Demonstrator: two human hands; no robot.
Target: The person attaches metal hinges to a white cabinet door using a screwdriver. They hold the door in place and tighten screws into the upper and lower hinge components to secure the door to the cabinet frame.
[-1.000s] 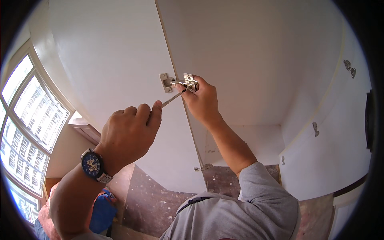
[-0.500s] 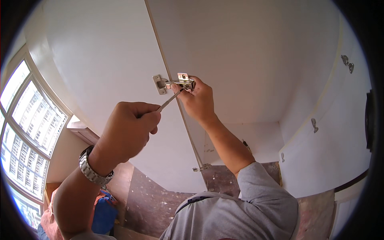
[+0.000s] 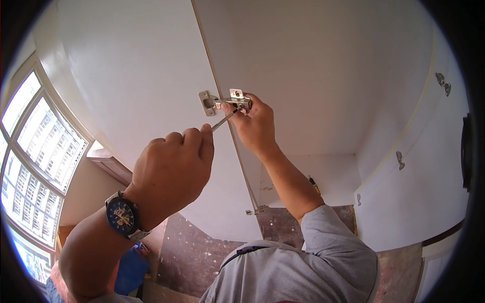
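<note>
My right hand (image 3: pixel 256 129) is closed on the silver arm and plate of a hinge (image 3: pixel 237 99), beside the edge of the white cabinet door (image 3: pixel 126 60). The hinge's cup (image 3: pixel 206 105) sits against the door's face, just left of that edge. My left hand (image 3: pixel 172 166) grips a screwdriver, its handle hidden by the fingers. The thin screwdriver shaft (image 3: pixel 223 120) runs up to the right, its tip at a screw on the hinge, close beside my right thumb.
Lower down is a second hinge (image 3: pixel 256 209); a small dark-and-yellow tool (image 3: pixel 314 184) lies inside the cabinet. The right door (image 3: pixel 414 202) carries several hinges. A window (image 3: pixel 45 141) is on the left, with blue and pink bags (image 3: pixel 130 270) below it.
My left hand has twisted one way and back around the screwdriver, showing the watch face again, and sits slightly higher and further right. My right hand stays on the hinge.
</note>
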